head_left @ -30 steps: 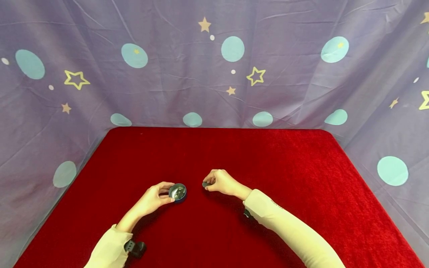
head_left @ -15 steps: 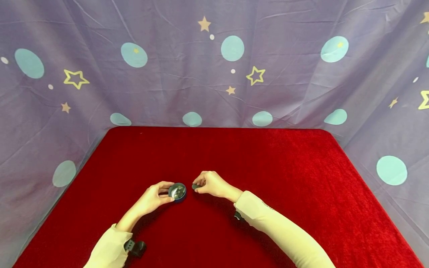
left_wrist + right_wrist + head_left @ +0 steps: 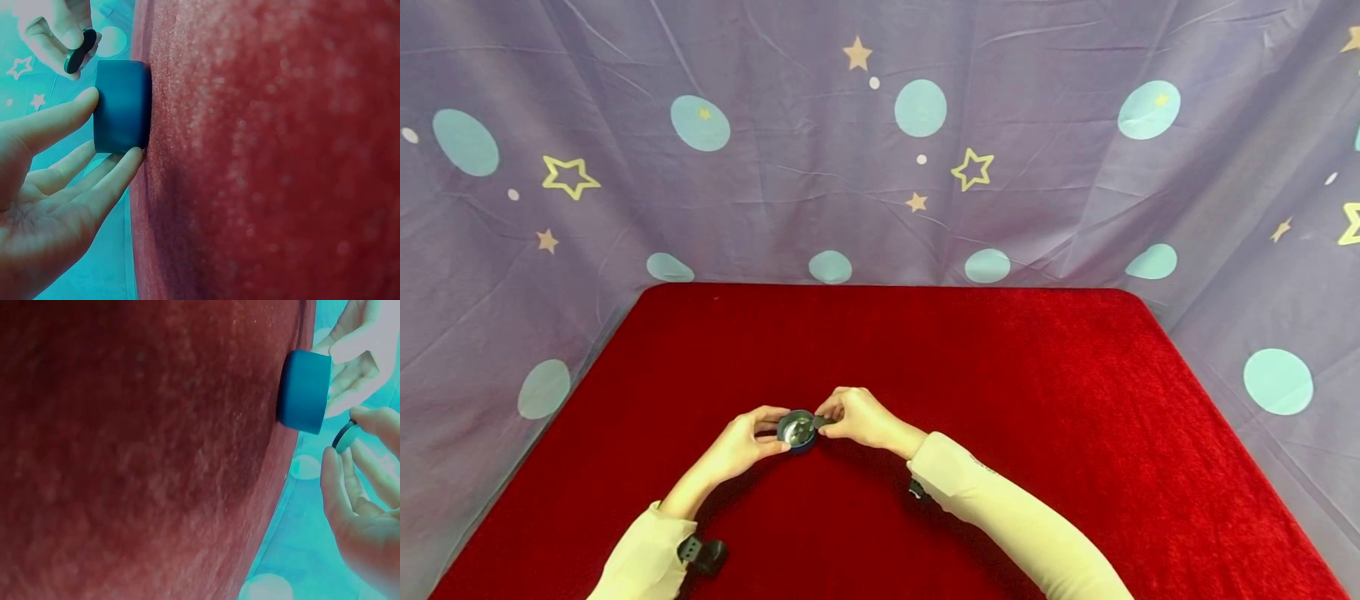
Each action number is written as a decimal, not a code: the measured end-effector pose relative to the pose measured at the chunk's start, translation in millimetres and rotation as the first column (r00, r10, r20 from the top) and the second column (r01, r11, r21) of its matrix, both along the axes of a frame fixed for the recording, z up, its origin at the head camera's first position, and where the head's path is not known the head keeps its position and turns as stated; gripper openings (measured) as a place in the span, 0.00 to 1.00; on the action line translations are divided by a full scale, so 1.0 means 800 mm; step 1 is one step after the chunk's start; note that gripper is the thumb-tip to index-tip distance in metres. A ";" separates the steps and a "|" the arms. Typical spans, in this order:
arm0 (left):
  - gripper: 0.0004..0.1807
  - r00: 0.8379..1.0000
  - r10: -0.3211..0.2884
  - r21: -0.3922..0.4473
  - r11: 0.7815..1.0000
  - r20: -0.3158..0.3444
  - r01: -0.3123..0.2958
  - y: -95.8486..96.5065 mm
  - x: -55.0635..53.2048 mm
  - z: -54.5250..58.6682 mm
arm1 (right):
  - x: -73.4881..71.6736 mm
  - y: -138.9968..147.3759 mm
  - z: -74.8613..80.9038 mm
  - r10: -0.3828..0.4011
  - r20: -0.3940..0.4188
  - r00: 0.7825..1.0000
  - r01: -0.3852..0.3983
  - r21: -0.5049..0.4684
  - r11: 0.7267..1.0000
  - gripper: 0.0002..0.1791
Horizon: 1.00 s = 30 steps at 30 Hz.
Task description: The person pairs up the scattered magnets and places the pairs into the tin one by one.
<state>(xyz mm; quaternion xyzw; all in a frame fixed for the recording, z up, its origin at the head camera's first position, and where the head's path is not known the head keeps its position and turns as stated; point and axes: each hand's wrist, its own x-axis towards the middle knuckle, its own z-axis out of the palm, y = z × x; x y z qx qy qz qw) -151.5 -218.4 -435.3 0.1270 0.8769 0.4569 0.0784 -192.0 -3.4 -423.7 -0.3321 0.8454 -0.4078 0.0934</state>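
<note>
- Leftward, the right hand [image 3: 857, 419] has been brought to the blue tin [image 3: 797, 431], a dark disc [image 3: 344, 435] pinched in its fingertips.
- Left hand [image 3: 747, 442] fingers are curled around the tin on the red velvet tablecloth [image 3: 1037, 400].
- A purple star-patterned backdrop [image 3: 880, 142] is hung behind.

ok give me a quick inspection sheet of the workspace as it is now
surface: red velvety tablecloth covering the table.
job's things: small round blue tin with a shiny inside, standing on the cloth; a small dark disc, perhaps its lid, held just above the tin's rim.
clutter: nothing seen.
grippers: left hand holds the tin's side between thumb and fingers; right hand pinches the disc.
cables: nothing seen; black wrist-camera mounts under the cream sleeves.
surroundings: purple backdrop with teal dots and yellow stars behind and beside the table.
</note>
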 end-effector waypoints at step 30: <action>0.26 0.998 -0.008 0.019 1.000 0.055 0.007 -0.002 0.000 -0.001 | 0.012 -0.037 -0.004 -0.034 -0.029 0.999 0.035 0.039 0.999 0.09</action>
